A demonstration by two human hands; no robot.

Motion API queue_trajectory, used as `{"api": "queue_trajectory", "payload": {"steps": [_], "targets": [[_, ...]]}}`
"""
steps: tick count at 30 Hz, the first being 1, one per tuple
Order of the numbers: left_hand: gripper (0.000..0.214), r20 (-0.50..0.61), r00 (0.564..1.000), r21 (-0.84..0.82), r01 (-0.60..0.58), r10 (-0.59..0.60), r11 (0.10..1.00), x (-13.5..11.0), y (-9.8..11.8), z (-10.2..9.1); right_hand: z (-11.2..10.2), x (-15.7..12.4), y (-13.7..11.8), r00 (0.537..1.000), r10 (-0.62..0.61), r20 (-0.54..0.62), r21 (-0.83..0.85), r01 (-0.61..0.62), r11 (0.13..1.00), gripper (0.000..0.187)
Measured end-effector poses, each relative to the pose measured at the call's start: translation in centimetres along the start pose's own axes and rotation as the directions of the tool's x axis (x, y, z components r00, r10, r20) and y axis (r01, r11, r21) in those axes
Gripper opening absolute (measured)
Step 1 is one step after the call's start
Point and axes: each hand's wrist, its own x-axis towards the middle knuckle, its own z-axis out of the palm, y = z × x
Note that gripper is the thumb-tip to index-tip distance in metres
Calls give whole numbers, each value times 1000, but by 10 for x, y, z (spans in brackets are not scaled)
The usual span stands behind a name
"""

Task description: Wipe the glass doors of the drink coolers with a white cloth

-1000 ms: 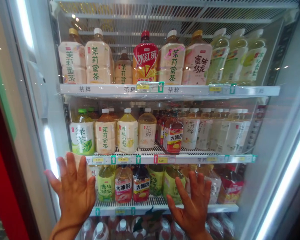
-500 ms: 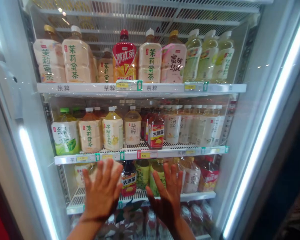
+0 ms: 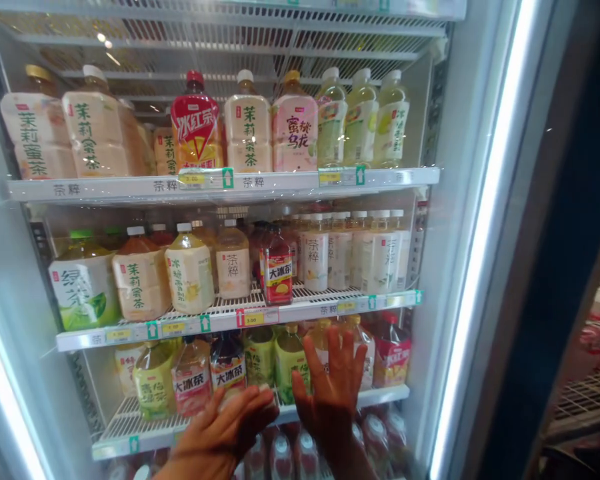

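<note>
My left hand [image 3: 225,430] is low in front of the bottom shelves, tilted with its fingers reaching right. Under its fingers shows the edge of a pale, cloth-like piece [image 3: 229,395], mostly hidden by the hand. To its right, my right hand [image 3: 330,377] is raised with fingers spread and nothing in it; its palm seems to lie against the cooler's glass front. Behind the hands are a dark-capped iced tea bottle [image 3: 229,367], a pink-labelled iced tea bottle [image 3: 191,380] and a green tea bottle [image 3: 291,357].
Upper shelves [image 3: 280,183] hold rows of bottled teas, among them a red-capped bottle [image 3: 197,127] and a green-capped bottle [image 3: 83,283]. Bright light strips [image 3: 480,253] run up both sides. Beyond the dark frame [image 3: 545,300] on the right are wire shelves [image 3: 587,393].
My left hand has moved down and slightly right and has turned, with the pale piece moving along. The right hand keeps its spread pose. The view has swung right.
</note>
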Motion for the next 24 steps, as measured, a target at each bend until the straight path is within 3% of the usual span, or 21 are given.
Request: {"api": "queue_trajectory", "payload": {"steps": [2,4,7,9,12,14,16,20,22,24], "targets": [[56,-7,1000,1,-19,19,1000,3,-3,-1,-1,0,-1,1000,-2,6,2,2,1000,71],[59,-71,996,21,54,-52,998,27,-22,-10,-2,0,-1,1000,-21,24,-7,21,1000,70],[59,-65,982,32,180,-178,983,61,-41,-20,-2,-2,1,999,-1,37,-26,2,1000,74],[55,-49,994,27,103,-102,994,54,-30,-17,-1,-5,2,999,22,28,-15,-21,1000,76],[48,-7,989,-6,-147,147,989,16,3,-5,0,-8,5,1000,13,25,10,-13,1000,74],[46,-8,976,-26,-219,219,975,5,7,-3,0,-8,5,1000,11,11,13,-11,1000,72],[49,-28,980,-21,-198,198,980,21,-11,-8,-1,-8,4,1000,21,-6,12,-21,1000,72],[61,-47,998,32,-32,33,999,81,-52,-25,1,-5,3,1000,16,4,23,-16,1000,74],[61,-57,997,12,-43,43,999,91,-49,-27,2,-5,3,999,28,-19,49,-27,998,73],[61,-68,994,-28,-82,80,996,86,-33,-25,0,-8,4,998,52,-36,97,-49,994,71]]}}
